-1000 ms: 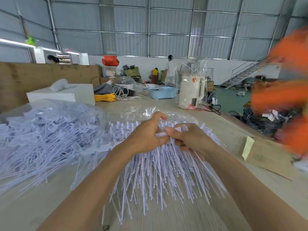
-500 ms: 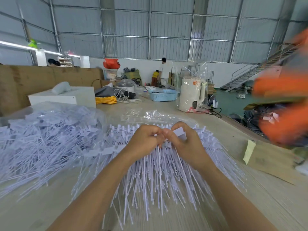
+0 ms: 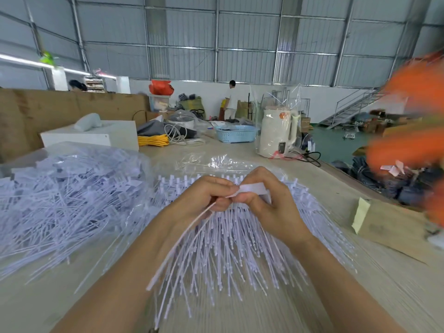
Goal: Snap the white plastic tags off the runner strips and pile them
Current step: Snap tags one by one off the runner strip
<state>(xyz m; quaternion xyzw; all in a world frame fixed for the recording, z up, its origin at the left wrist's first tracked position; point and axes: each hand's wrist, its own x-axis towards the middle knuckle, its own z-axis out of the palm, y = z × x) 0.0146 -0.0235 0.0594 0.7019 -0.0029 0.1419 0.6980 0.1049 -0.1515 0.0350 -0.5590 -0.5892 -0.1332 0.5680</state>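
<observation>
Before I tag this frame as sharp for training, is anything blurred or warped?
Head view: the orange shape at right is badly motion-blurred; wide-angle distortion bends the wall beams; the hands, left hand and right hand, and the tag they pinch are sharp; lighting is even.

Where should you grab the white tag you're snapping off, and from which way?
Probably by its flat rectangular head, pinched from above between thumb and finger, as the right hand does now. The head is wide and flat, so it gives a firm grip; the tail is thin and bendy. The left hand steadies the runner strips beside it.
</observation>
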